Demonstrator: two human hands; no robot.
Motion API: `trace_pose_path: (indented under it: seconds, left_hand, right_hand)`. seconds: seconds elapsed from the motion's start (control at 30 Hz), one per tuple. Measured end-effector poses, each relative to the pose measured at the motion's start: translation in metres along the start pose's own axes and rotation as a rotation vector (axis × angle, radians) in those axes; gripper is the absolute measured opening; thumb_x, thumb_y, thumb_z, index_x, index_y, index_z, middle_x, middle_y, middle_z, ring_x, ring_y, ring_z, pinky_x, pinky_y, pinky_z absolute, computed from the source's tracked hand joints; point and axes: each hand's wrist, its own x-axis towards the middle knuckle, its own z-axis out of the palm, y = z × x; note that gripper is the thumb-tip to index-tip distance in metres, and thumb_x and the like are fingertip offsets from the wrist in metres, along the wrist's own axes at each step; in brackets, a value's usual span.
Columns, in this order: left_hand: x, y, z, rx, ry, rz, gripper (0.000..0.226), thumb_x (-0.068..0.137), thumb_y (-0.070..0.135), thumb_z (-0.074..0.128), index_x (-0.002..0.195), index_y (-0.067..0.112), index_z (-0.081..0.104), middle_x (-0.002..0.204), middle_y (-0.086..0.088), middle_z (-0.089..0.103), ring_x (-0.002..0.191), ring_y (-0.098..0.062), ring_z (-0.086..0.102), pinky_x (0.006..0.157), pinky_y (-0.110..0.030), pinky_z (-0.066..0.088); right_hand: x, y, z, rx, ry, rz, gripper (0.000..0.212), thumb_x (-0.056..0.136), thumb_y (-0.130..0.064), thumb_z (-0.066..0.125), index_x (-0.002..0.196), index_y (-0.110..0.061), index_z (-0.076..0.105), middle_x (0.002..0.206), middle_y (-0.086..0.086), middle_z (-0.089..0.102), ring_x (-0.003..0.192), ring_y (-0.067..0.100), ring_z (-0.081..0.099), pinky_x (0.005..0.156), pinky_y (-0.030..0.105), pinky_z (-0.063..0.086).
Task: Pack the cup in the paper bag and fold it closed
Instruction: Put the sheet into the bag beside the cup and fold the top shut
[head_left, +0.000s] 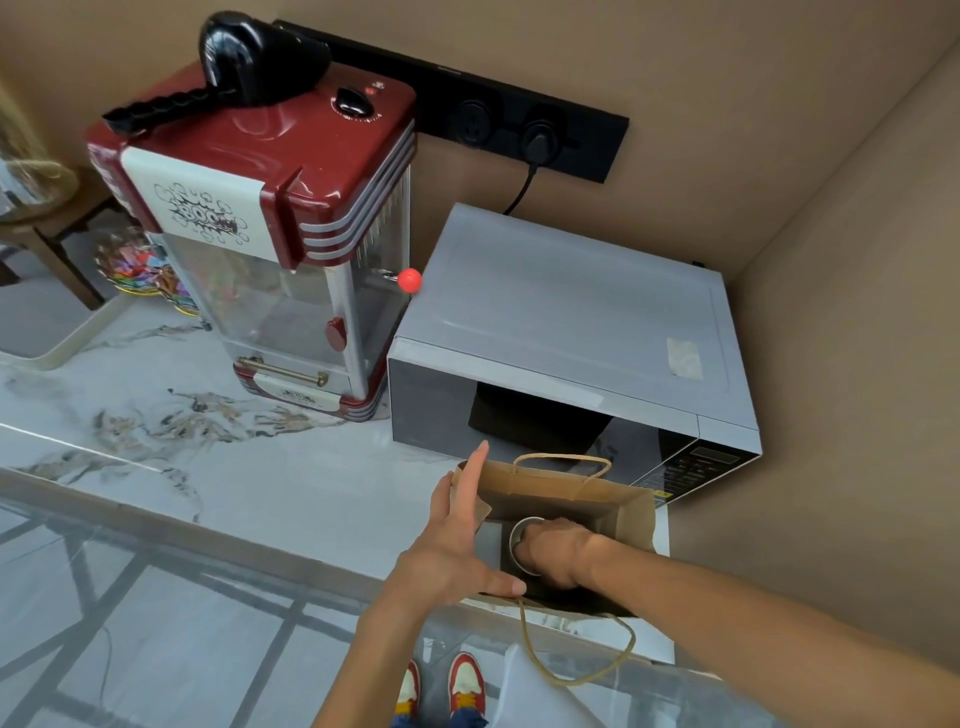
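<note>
A brown paper bag (587, 496) with twine handles stands open on the marble counter, just in front of the microwave. Down inside the bag is my right hand (553, 553), its fingers closed on a white cup (519, 530) of which only the rim shows. My left hand (457, 540) rests against the bag's left edge with flat, spread fingers, its thumb along the near rim. One handle loop (576, 649) hangs over the counter's front edge.
A silver microwave (571, 332) stands right behind the bag. To its left is a red popcorn machine (270, 223) with a black dryer on top. Beige walls close in at the back and right. The marble counter (208, 441) stretches out to the left.
</note>
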Motion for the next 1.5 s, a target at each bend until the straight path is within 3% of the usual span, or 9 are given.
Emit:
trace_pose_path:
  seconds: [0.27, 0.53, 0.7, 0.9, 1.0, 1.23, 1.33, 1.43, 1.5]
  left_hand:
    - [0.001, 0.0, -0.001, -0.03, -0.014, 0.0, 0.142, 0.061, 0.026, 0.093, 0.135, 0.064, -0.022, 0.162, 0.0, 0.001, 0.146, -0.025, 0.024, 0.105, -0.029, 0.038]
    - [0.0, -0.003, 0.001, -0.05, -0.001, -0.01, 0.144, 0.059, 0.025, 0.094, 0.139, 0.063, -0.019, 0.162, 0.002, 0.001, 0.147, -0.026, 0.021, 0.109, -0.036, 0.039]
    - [-0.001, -0.005, 0.003, -0.058, 0.002, -0.004, 0.144, 0.059, 0.025, 0.094, 0.142, 0.06, -0.019, 0.162, 0.001, 0.0, 0.147, -0.025, 0.021, 0.109, -0.034, 0.038]
    - [-0.001, -0.005, 0.003, -0.096, 0.003, -0.013, 0.145, 0.058, 0.024, 0.095, 0.138, 0.066, -0.019, 0.163, 0.001, -0.002, 0.148, -0.026, 0.02, 0.108, -0.033, 0.039]
    - [0.0, -0.004, 0.004, -0.103, -0.002, -0.003, 0.145, 0.058, 0.023, 0.095, 0.138, 0.066, -0.019, 0.163, 0.002, -0.004, 0.148, -0.026, 0.02, 0.098, -0.024, 0.038]
    - [-0.003, -0.001, 0.002, -0.155, -0.03, 0.028, 0.143, 0.057, 0.021, 0.094, 0.136, 0.07, -0.014, 0.159, 0.008, -0.002, 0.14, -0.016, 0.023, 0.102, -0.025, 0.044]
    - [-0.003, -0.002, 0.003, -0.156, -0.026, 0.057, 0.14, 0.057, 0.023, 0.094, 0.133, 0.07, -0.014, 0.157, 0.008, 0.001, 0.133, -0.008, 0.021, 0.1, -0.02, 0.037]
    - [-0.002, -0.005, 0.004, -0.19, -0.032, 0.073, 0.138, 0.057, 0.022, 0.094, 0.134, 0.07, -0.011, 0.152, 0.009, 0.007, 0.134, -0.008, 0.023, 0.097, -0.011, 0.035]
    - [-0.002, -0.006, 0.004, -0.213, -0.043, 0.077, 0.137, 0.057, 0.021, 0.094, 0.136, 0.069, -0.008, 0.151, 0.01, 0.008, 0.134, -0.008, 0.023, 0.085, 0.001, 0.037]
  right_hand:
    - [-0.011, -0.001, -0.006, 0.042, 0.027, -0.01, 0.032, 0.091, -0.002, 0.06, 0.123, -0.002, 0.06, 0.124, 0.018, 0.062, 0.113, 0.035, 0.061, 0.089, 0.041, 0.049]
    - [-0.018, -0.008, -0.004, 0.091, 0.019, -0.002, 0.031, 0.093, -0.004, 0.06, 0.124, -0.001, 0.06, 0.125, 0.018, 0.062, 0.113, 0.036, 0.062, 0.093, 0.043, 0.05]
    - [-0.02, -0.01, -0.002, 0.146, 0.047, -0.005, 0.027, 0.094, -0.005, 0.06, 0.121, -0.003, 0.062, 0.12, 0.017, 0.065, 0.107, 0.034, 0.064, 0.082, 0.035, 0.047]
    - [-0.023, -0.012, -0.004, 0.178, 0.01, 0.041, 0.026, 0.092, -0.008, 0.063, 0.117, -0.004, 0.063, 0.118, 0.018, 0.065, 0.103, 0.035, 0.065, 0.075, 0.035, 0.045]
    - [-0.03, -0.011, -0.011, 0.261, 0.021, 0.092, 0.033, 0.091, -0.014, 0.064, 0.123, -0.007, 0.06, 0.124, 0.018, 0.059, 0.107, 0.036, 0.063, 0.074, 0.034, 0.045]
    - [-0.077, -0.006, -0.042, 0.532, 0.106, 0.128, 0.026, 0.096, -0.018, 0.047, 0.11, -0.008, 0.067, 0.114, 0.018, 0.067, 0.095, 0.033, 0.066, 0.074, 0.037, 0.052]
    - [-0.107, -0.007, -0.056, 0.686, 0.188, 0.081, 0.029, 0.098, -0.015, 0.044, 0.117, -0.012, 0.066, 0.113, 0.012, 0.071, 0.098, 0.026, 0.069, 0.088, 0.041, 0.057]
    - [-0.139, -0.006, -0.067, 0.789, 0.341, 0.021, 0.025, 0.099, -0.023, 0.048, 0.116, -0.019, 0.067, 0.1, -0.003, 0.072, 0.087, 0.011, 0.067, 0.077, 0.025, 0.055]
    - [-0.162, 0.0, -0.068, 0.921, 0.413, -0.015, 0.019, 0.098, -0.028, 0.054, 0.105, -0.022, 0.07, 0.086, -0.011, 0.07, 0.076, 0.002, 0.065, 0.066, 0.016, 0.053]
